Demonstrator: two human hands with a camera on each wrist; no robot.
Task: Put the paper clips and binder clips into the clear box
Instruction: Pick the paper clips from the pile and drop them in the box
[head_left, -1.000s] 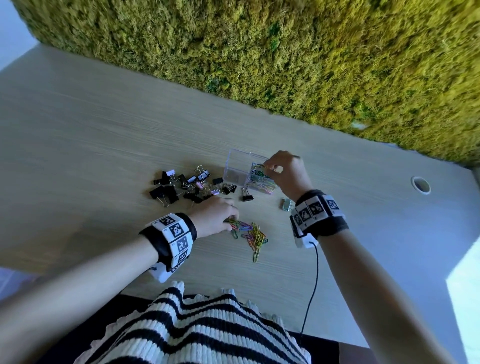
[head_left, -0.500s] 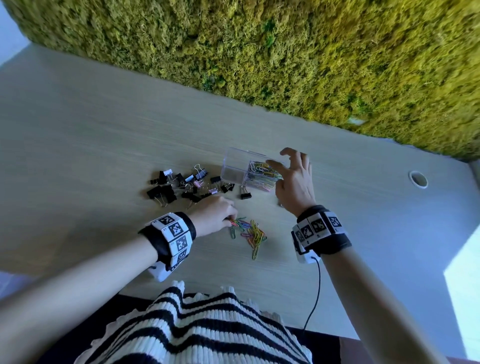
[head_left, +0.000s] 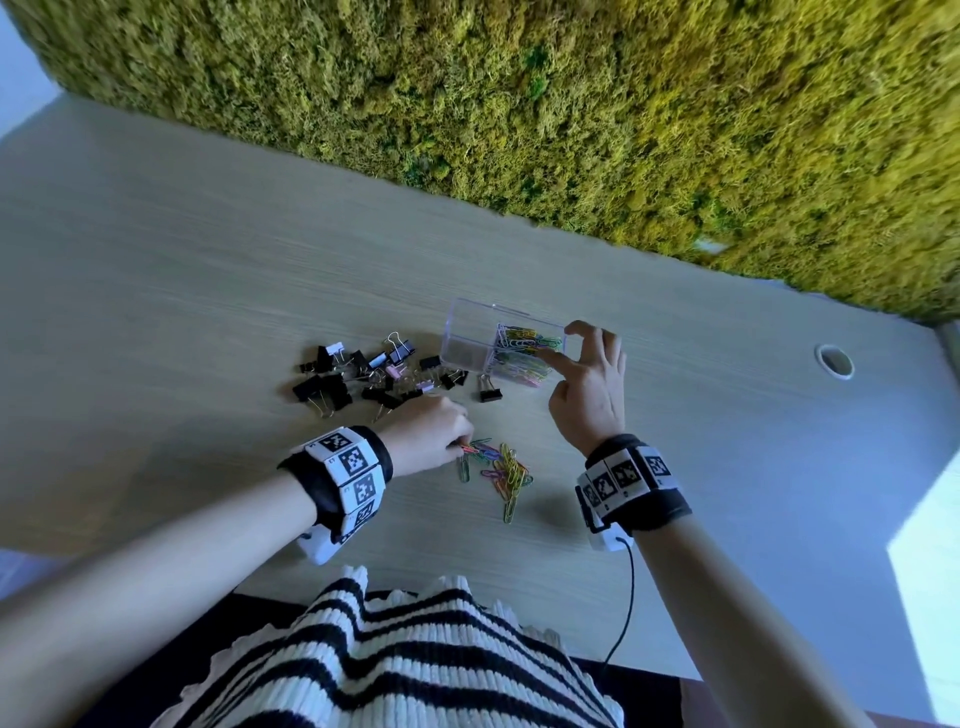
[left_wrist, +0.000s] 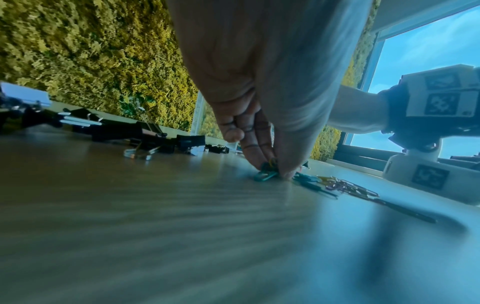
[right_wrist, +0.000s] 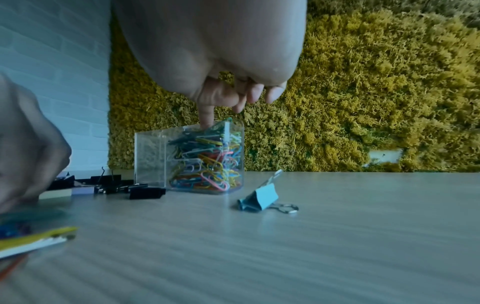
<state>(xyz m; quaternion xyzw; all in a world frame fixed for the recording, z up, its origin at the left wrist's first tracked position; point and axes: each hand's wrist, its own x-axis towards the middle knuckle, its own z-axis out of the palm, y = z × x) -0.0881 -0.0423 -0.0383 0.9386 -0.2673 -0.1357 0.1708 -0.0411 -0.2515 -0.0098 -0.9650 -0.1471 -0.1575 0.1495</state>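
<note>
Paper clips (head_left: 501, 470) remain in a loose pile on the table (head_left: 208, 291) near the person, while the right-hand compartment of the clear box (head_left: 501, 343) is packed with coloured clips; its left-hand compartment looks empty. One second earlier the right hand (head_left: 589, 384) was pinched over that compartment; it now has relaxed, spread fingers, the index tip touching the top of the clips inside, so one batch appears delivered. The left hand (head_left: 428, 434) pinches clips at the pile's edge, and the binder clips (head_left: 363, 376) lie beside the box, untouched.
</note>
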